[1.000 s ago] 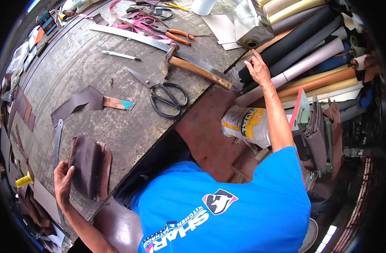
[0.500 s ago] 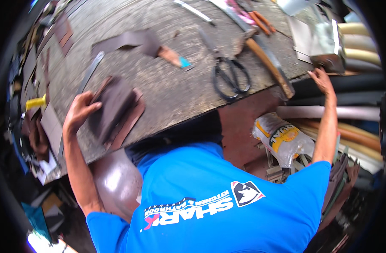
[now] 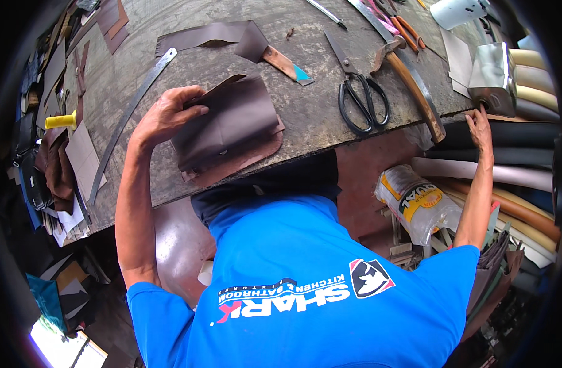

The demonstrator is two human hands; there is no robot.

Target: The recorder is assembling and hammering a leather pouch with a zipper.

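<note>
My left hand (image 3: 170,113) pinches the upper left edge of a folded dark brown leather piece (image 3: 232,119) between thumb and fingers. Its top edge stands up off the table, and a reddish-brown layer (image 3: 247,159) shows beneath it along the near edge. Far to the right, my right hand (image 3: 480,127) reaches the table's edge with its fingers stretched out, at the dark opening of a square metal tin (image 3: 494,76). The fingertips meet the tin there; whether one enters the opening I cannot tell.
On the worn wooden table (image 3: 305,126) lie black-handled scissors (image 3: 362,101), a wooden-handled hammer (image 3: 416,95), a metal ruler (image 3: 130,107), a leather strip (image 3: 216,34) and a flat wooden tool with a teal end (image 3: 287,64). Rolled material (image 3: 496,172) and a plastic sack (image 3: 416,199) lie below right.
The view has shifted. My left hand has moved right and up with the leather, which now faces up more broadly. My right hand stays by the tin, its fingers now higher against it.
</note>
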